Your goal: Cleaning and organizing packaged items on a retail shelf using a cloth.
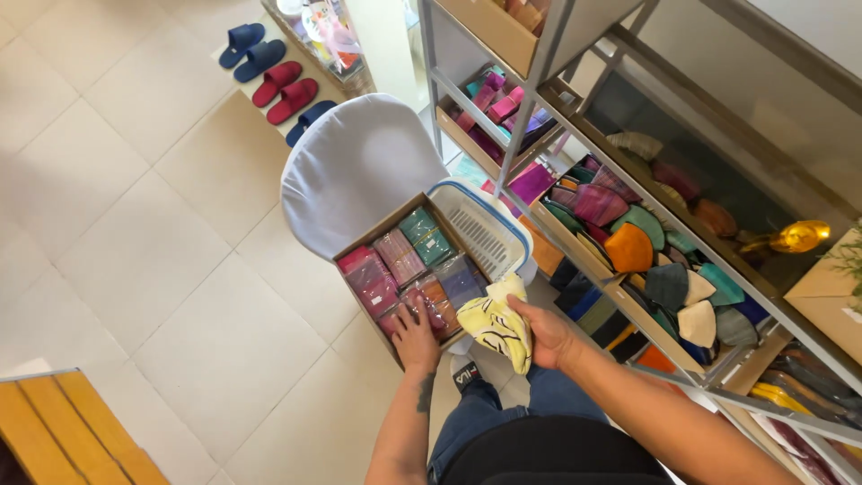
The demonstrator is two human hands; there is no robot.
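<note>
left hand [415, 339] on wrapped packets [409, 274], right hand [549, 334] gripping yellow cloth [496, 325]

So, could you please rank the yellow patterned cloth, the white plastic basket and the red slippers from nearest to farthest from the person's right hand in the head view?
1. Yellow patterned cloth: held in the right hand.
2. White plastic basket: just beyond, tilted beside the cardboard box.
3. Red slippers: far off on the floor, upper left.

Six slippers [277, 67], two hands [415, 339], perhaps seven wrapped packets [401, 257], one basket [481, 231].
</note>
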